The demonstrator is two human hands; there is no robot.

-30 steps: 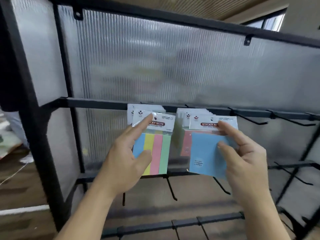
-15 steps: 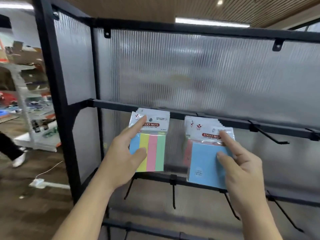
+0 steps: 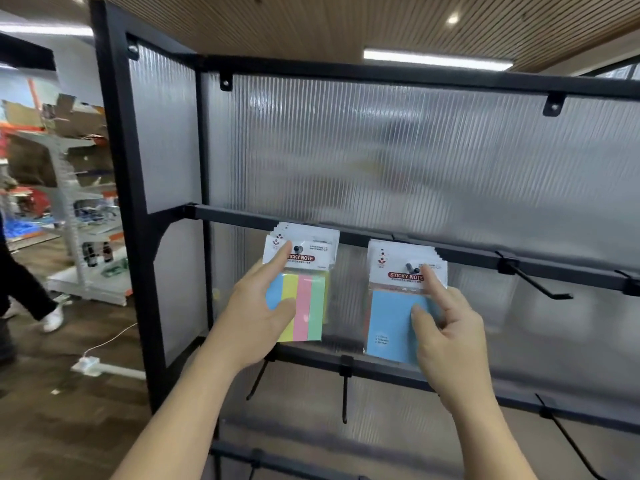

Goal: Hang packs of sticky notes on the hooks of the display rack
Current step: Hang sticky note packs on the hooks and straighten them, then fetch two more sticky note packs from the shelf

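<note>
On the rack (image 3: pixel 242 218), packs (image 3: pixel 304 299) labelled STICKY NOTE

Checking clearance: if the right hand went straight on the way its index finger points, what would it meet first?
Probably the hook tip poking through the white header of the blue pack, just beyond the index fingertip of the right hand, though depth is unclear.

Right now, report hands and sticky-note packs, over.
Left hand holds four-colour pack, right hand holds blue pack. Both packs threaded on hooks. Nothing obstructing.
</note>
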